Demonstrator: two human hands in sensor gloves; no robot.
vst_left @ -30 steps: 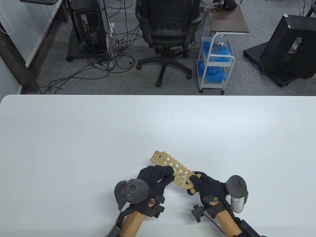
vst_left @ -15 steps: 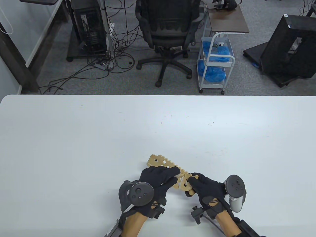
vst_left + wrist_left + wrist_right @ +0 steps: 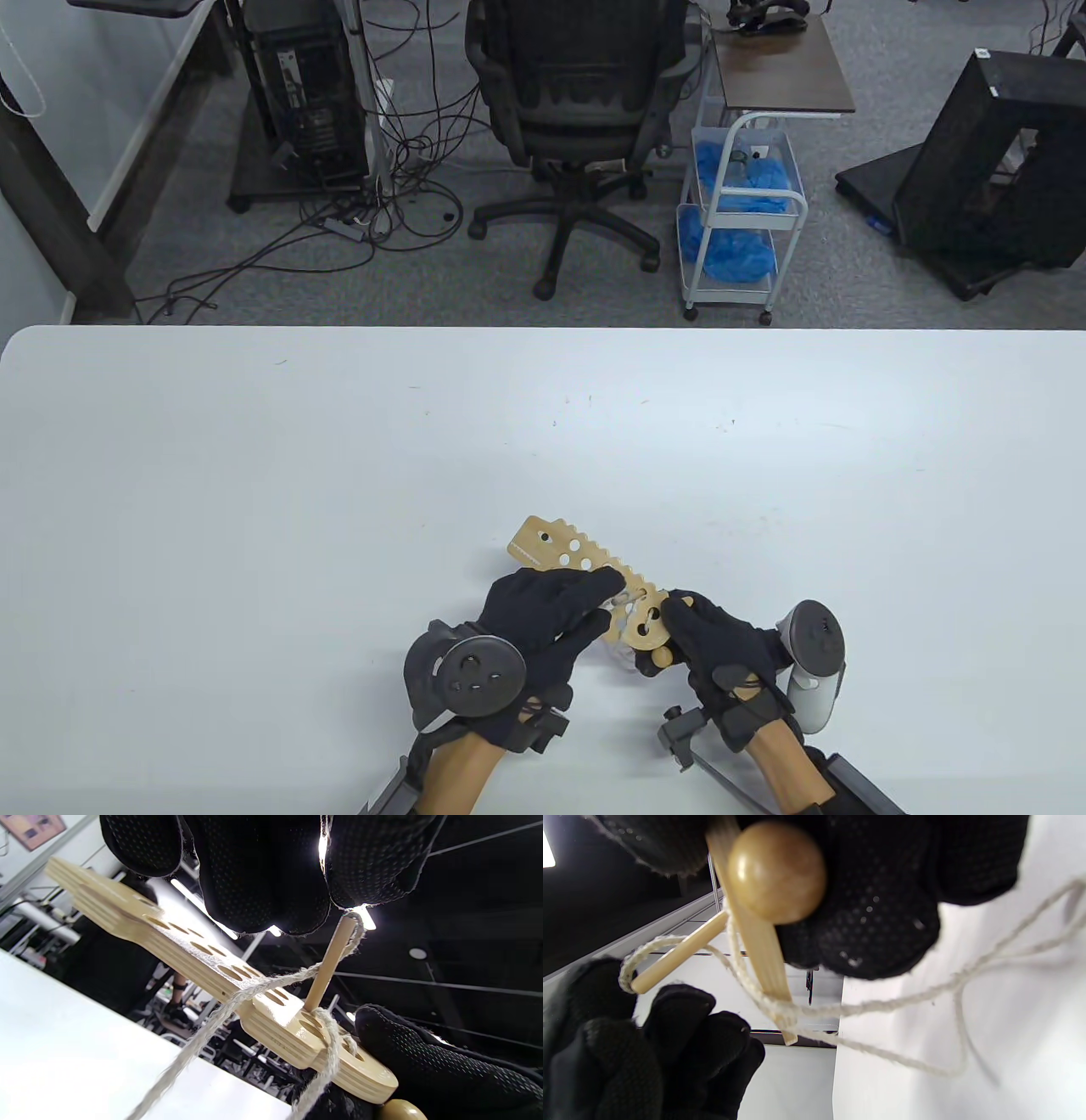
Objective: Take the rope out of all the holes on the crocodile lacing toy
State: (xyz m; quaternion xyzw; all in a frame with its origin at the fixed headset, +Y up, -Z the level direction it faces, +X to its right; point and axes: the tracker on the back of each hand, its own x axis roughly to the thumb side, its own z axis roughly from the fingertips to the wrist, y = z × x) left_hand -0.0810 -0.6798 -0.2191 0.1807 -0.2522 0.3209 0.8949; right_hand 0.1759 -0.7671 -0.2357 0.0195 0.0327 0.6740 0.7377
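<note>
The wooden crocodile lacing toy (image 3: 567, 553) is held above the white table, its far end pointing up-left. My right hand (image 3: 679, 632) grips its near end, by a wooden ball (image 3: 776, 872). My left hand (image 3: 594, 594) pinches the top of a thin wooden needle (image 3: 330, 964) that stands in a hole near that end. The off-white rope (image 3: 237, 1001) runs from the needle's top over the toy's edge and loops through the end holes. In the right wrist view the rope (image 3: 882, 1005) hangs in slack loops toward the table.
The white table (image 3: 254, 509) stretches wide around the hands. Beyond its far edge stand an office chair (image 3: 577, 110), a small cart (image 3: 738, 229) with blue bags and a black crate (image 3: 1001, 161).
The toy has tipped and shifted slightly in both hands. My left hand's fingers have moved right along the toy toward my right hand, staying on the needle.
</note>
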